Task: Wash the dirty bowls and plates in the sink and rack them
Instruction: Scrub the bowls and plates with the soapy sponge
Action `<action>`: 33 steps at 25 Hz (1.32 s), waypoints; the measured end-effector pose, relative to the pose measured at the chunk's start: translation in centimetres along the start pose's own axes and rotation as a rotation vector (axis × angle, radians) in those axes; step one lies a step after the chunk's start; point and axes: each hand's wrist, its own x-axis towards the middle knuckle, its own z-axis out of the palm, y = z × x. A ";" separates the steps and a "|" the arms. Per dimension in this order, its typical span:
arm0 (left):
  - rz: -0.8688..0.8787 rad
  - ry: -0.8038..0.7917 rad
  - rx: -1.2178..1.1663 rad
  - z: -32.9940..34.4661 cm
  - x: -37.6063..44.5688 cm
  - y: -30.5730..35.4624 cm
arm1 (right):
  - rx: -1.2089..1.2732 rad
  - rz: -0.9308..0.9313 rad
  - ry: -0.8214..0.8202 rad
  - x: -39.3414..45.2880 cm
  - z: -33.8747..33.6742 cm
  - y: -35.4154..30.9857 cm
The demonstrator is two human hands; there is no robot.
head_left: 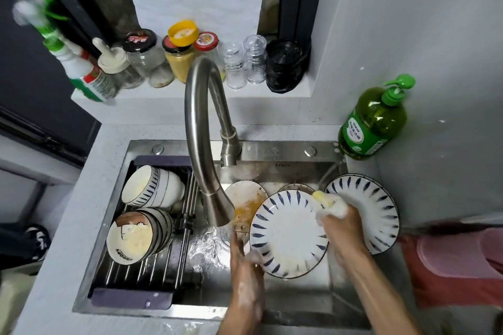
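Right of the tap [206,128], the left hand [246,264] grips a plate [285,234]; the right hand [341,223] clutches a soapy sponge [325,198] against it.

You are looking at very little that can be read. The bowl [130,239] lying on its side in the rack [152,275] is showing dark block letters along its lower rim, upside down from your view; they are reading roughly as "SNOOPY", though the first letters are cut off by the curve. The green bottle [373,122] on the bench is carrying a green and white label [356,133] with small characters (too blurred to make out). The jar lids and the spray bottle [81,73] are bearing print that is staying illegible.
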 end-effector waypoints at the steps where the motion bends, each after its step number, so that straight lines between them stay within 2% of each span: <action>1: -0.103 0.105 -0.016 0.7 -0.1 0.7 | -0.042 -0.029 -0.003 -0.2 -0.2 -0.4; 2: -0.180 0.177 0.010 1.4 -0.2 1.0 | -0.180 -0.122 -0.016 -0.6 -0.5 -0.9; 4: -0.248 0.215 0.067 2.5 -0.7 1.7 | -0.754 -0.390 -0.123 -2.0 -0.9 -1.3; 5: -0.221 0.225 0.087 2.8 -0.5 1.9 | -1.013 -0.512 -0.200 -3.1 -0.8 -1.2; 6: -0.184 0.237 0.122 2.9 -0.2 2.1 | -1.143 -0.574 -0.298 -4.3 -0.5 -0.7; 8: -0.096 0.260 0.182 3.1 -0.1 2.3 | -1.090 -0.629 -0.439 -5.4 0.5 0.2; 10: -0.073 0.248 0.149 3.9 -0.3 2.1 | -0.972 -0.623 -0.511 -4.5 0.7 0.3; 13: -0.056 0.276 0.098 4.4 -0.3 1.7 | -0.999 -0.554 -0.438 -4.4 0.6 1.1; 16: -0.059 0.206 0.112 5.1 0.0 1.0 | -0.856 -0.533 -0.439 -6.4 1.6 1.2; 21: -0.064 0.083 0.155 8.2 0.5 -0.4 | -0.726 -0.566 -0.163 -4.8 -0.7 0.6; 23: -0.010 -0.010 0.132 11.0 0.7 -1.3 | -0.591 -0.523 -0.014 -4.6 -2.9 1.2; 25: 0.082 -0.075 0.240 13.4 0.7 -2.1 | -0.494 -0.479 0.092 -4.0 -4.1 1.4; 27: 0.175 -0.064 0.376 14.8 1.4 -3.5 | -0.487 -0.486 0.120 -3.3 -4.7 1.6; 31: 0.280 -0.016 0.891 15.9 2.5 -4.8 | -0.499 -0.414 0.123 -3.0 -5.8 3.5; 33: 0.301 0.013 1.049 16.0 2.5 -4.7 | -0.506 -0.403 0.125 -2.4 -6.1 3.5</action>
